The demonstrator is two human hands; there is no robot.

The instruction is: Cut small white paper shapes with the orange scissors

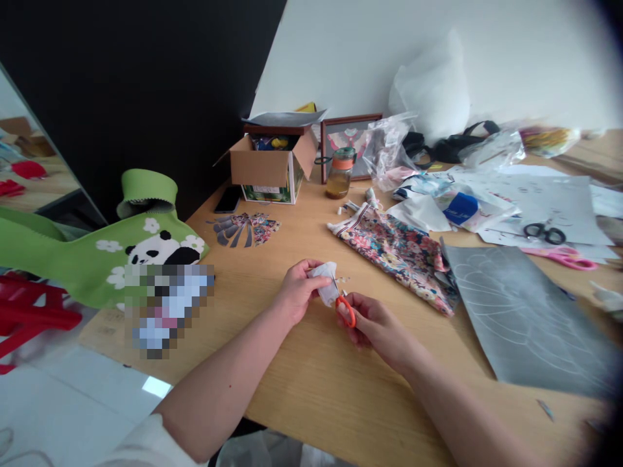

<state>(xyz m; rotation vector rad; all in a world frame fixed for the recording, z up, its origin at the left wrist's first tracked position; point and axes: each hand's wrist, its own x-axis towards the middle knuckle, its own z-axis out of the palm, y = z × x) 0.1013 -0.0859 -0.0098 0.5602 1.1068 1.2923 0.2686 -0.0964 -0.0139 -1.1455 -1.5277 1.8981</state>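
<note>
Over the middle of the table, my left hand (pixel 298 290) pinches a small whitish piece of fabric or paper (pixel 327 280); I cannot tell which. My right hand (pixel 370 321) grips orange-handled scissors (pixel 346 312), whose blades meet the right edge of that piece. A few tiny scraps (pixel 343 279) lie just beyond the blades. Farther back on the right is a crumpled floral cloth (pixel 396 256). Cut floral and grey pieces (pixel 246 229) are laid out in a fan shape at the back left.
An open cardboard box (pixel 267 167), a jar with liquid (pixel 339 174) and a picture frame (pixel 328 139) stand at the back. A phone (pixel 228 200) lies left. To the right are a grey patterned sheet (pixel 525 318), pink scissors (pixel 567 257) and black scissors (pixel 545 232). A green panda bag (pixel 104 243) hangs over the left edge.
</note>
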